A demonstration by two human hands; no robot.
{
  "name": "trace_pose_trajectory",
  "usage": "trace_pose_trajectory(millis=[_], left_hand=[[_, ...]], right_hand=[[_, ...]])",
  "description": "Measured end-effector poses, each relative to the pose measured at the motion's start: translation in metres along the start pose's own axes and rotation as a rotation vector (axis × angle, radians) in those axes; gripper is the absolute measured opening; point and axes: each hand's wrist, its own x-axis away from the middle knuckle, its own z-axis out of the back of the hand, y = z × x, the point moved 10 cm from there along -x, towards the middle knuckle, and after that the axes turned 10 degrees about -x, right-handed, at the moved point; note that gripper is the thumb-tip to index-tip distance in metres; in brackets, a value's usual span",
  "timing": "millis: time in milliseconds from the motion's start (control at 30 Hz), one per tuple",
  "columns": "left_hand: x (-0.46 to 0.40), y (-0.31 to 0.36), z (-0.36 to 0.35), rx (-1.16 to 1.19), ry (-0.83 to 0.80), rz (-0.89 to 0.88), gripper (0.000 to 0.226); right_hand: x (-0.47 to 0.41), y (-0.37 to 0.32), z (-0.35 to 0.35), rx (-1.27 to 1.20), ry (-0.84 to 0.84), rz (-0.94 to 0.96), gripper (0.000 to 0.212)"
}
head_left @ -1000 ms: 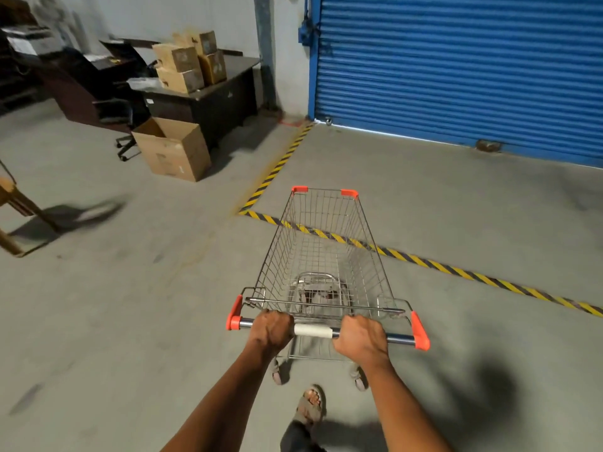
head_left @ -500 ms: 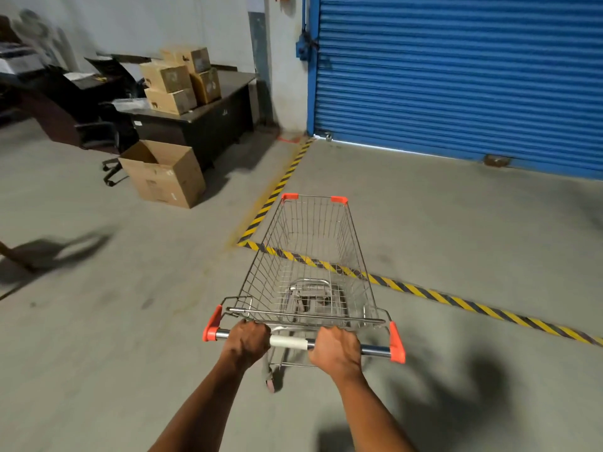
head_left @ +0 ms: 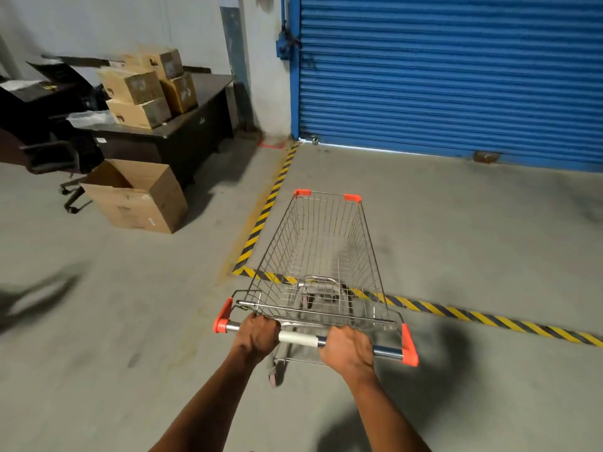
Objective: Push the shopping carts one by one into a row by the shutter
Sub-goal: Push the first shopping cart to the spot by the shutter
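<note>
- Since the earlier frames, the shopping cart (head_left: 321,272) has advanced; its basket now straddles the striped floor tape (head_left: 473,316).
- Left hand (head_left: 257,336) and right hand (head_left: 347,349) each grip the handle bar (head_left: 298,338), fingers curled round it.
- Cart points toward the blue shutter (head_left: 450,73), well apart from it.

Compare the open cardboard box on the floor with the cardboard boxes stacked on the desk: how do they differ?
The open cardboard box stands alone on the floor; the stacked cardboard boxes sit on the dark desk. Its top flaps are open; theirs are closed. It looks larger than any one of them. All are plain brown cardboard.
</note>
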Motion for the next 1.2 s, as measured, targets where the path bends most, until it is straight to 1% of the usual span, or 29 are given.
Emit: trace_pose_trajectory(millis=[167, 367, 567, 767, 933, 1200], left_hand=[[-0.072, -0.044, -0.005, -0.016, 0.025, -0.013, 0.024], [-0.173, -0.093, 0.0, -0.01, 0.047, -0.068, 0.026], [-0.285, -0.154, 0.018, 0.021, 0.079, -0.05, 0.03], [-0.388, -0.199, 0.034, 0.033, 0.074, -0.057, 0.03], [-0.459, -0.231, 0.038, 0.032, 0.072, -0.076, 0.029], [-0.548, -0.279, 0.046, 0.033, 0.129, -0.121, 0.028]], right_hand=[[-0.075, -0.022, 0.02, 0.002, 0.03, -0.036, 0.031], [-0.184, -0.036, 0.044, 0.032, 0.0, -0.067, 0.03], [-0.31, -0.046, 0.073, 0.05, 0.03, -0.047, 0.034], [-0.424, -0.055, 0.1, 0.059, 0.009, -0.014, 0.039], [-0.499, -0.06, 0.116, 0.053, -0.034, -0.027, 0.027], [-0.595, -0.074, 0.129, 0.043, -0.022, -0.033, 0.027]])
